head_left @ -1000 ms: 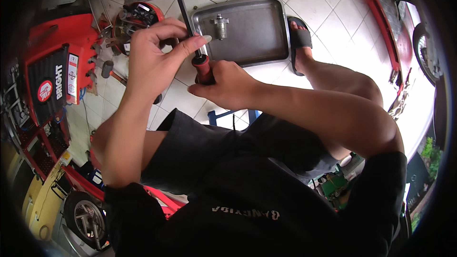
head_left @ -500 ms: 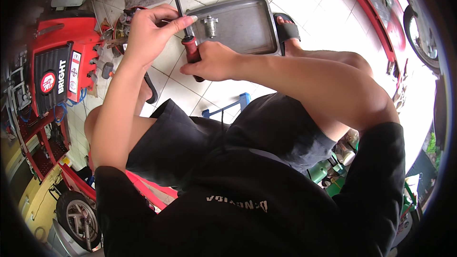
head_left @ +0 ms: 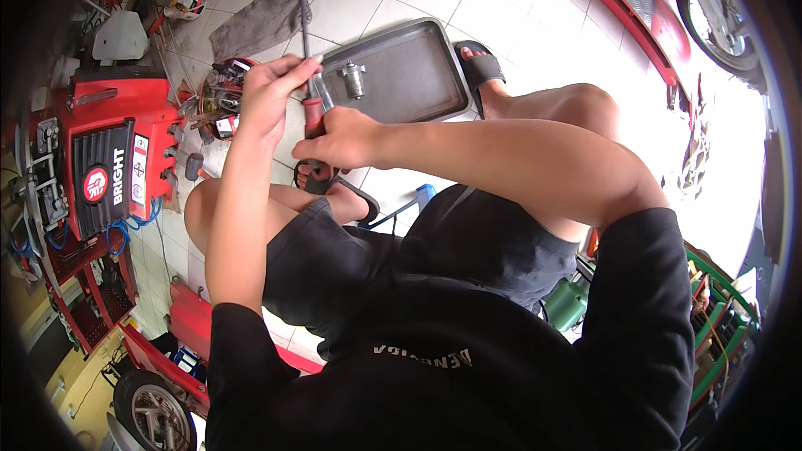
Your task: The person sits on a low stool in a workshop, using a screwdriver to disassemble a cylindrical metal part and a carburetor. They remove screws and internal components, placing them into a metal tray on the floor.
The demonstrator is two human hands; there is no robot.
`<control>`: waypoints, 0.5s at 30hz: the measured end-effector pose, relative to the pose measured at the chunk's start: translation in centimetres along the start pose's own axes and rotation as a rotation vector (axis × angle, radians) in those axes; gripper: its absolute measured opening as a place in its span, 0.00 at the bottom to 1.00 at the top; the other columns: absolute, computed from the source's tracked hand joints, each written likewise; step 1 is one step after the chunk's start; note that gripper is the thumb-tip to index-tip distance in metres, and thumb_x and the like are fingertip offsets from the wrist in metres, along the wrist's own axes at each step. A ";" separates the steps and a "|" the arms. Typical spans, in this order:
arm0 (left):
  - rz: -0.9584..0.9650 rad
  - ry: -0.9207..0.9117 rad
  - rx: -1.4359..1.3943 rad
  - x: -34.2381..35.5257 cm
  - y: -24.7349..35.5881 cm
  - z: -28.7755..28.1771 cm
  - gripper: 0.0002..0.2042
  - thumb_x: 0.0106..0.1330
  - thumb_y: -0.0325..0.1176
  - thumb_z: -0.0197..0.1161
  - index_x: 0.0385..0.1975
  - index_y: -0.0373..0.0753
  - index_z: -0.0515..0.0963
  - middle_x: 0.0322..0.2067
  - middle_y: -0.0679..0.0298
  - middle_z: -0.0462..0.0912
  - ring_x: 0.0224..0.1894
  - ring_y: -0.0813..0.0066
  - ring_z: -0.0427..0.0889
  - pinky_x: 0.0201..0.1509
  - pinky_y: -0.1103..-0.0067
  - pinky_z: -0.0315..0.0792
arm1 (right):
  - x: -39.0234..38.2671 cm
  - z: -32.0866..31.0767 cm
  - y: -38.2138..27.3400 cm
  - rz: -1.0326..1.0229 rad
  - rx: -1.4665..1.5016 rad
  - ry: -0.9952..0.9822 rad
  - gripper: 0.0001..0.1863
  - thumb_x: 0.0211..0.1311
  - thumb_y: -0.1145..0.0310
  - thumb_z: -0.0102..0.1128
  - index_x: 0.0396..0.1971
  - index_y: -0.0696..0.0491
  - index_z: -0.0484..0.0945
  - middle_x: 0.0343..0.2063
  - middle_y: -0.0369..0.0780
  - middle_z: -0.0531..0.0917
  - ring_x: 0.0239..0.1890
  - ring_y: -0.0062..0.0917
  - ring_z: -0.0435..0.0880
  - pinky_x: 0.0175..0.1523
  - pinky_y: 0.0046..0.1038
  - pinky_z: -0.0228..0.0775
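My left hand (head_left: 271, 92) has its thumb and fingers closed on the long metal shaft (head_left: 303, 17) of a screwdriver-like tool, above its red handle (head_left: 314, 113). My right hand (head_left: 342, 135) grips that handle lower down. Beyond my hands, a grey metal tray (head_left: 418, 88) rests on the tiled floor, with a silvery cylindrical metal part (head_left: 353, 79) standing in it near the left side. Fingers partly hide the middle of the tool.
A red machine (head_left: 150, 134) with blue hoses and a rubber mallet (head_left: 195, 167) are at left. A grey cloth (head_left: 251, 25) lies beyond the tray. My sandalled feet (head_left: 480, 71) flank it. A red rail (head_left: 601, 8) and wheels are at right; green equipment (head_left: 566, 305) is behind me.
The view has shifted, so the tray sits further left. My hands keep their grip; the tool's shaft is now more upright, with its tip in view, and my left foot shows more.
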State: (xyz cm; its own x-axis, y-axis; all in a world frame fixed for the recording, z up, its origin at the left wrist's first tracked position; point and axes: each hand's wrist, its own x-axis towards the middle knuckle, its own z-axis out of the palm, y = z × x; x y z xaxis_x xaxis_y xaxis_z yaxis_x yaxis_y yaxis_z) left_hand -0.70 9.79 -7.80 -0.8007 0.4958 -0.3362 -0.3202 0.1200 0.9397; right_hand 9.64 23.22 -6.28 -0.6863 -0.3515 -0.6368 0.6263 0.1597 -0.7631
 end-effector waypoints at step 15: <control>-0.103 -0.343 0.017 5.6 0.0 -0.2 0.09 0.65 0.29 0.69 0.28 0.28 0.85 0.28 0.67 0.79 0.38 0.79 0.77 0.47 0.81 0.66 | 0.4 -0.9 -0.5 0.154 0.285 0.048 0.19 0.61 0.55 0.63 0.25 0.59 0.83 0.24 0.43 0.86 0.26 0.27 0.86 0.38 0.30 0.79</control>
State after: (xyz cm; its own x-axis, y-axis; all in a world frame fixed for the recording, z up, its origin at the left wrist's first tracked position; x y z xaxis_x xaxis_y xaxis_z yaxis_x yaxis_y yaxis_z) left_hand -5.25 12.36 -9.70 -0.5474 0.7396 -0.3917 -0.3801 0.1973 0.9037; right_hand 8.72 23.80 -6.26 -0.5875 -0.2979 -0.7524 0.7981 -0.0597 -0.5996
